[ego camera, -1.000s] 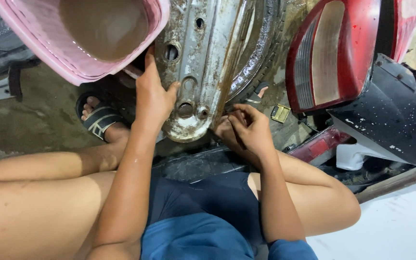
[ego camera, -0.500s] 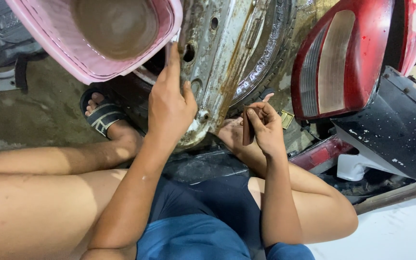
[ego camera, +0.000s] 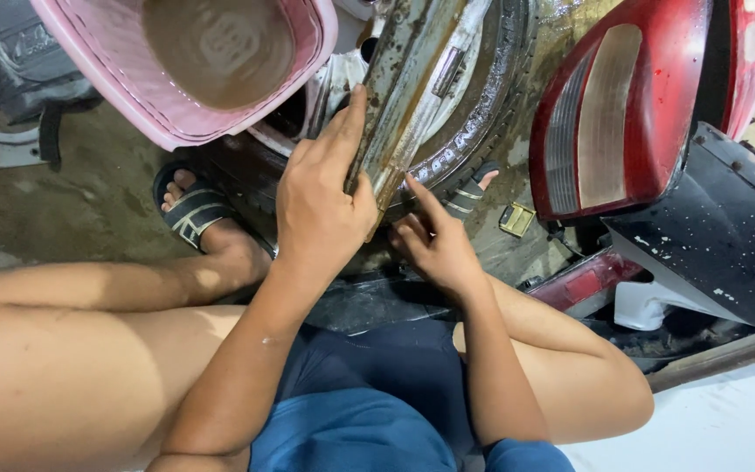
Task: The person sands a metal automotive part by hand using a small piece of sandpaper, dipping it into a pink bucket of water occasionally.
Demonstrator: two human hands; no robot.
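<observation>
Rusty panel (ego camera: 408, 79) gripped edge-on, left hand (ego camera: 321, 210) fingers clamped round it; right hand (ego camera: 434, 245) fingers loosely apart beneath. Could slip, cut skin, tip pink basin (ego camera: 220, 114).

Centre: rusted grey metal panel (ego camera: 412, 96), gripped by left hand (ego camera: 321, 210), right hand (ego camera: 434, 249) just below-right. Upper left: pink plastic basin (ego camera: 89, 79). Behind panel: black rubber tyre (ego camera: 491, 96). Far right: red car tail lamp (ego camera: 605, 114), above black plastic bumper piece (ego camera: 718, 236).
</observation>
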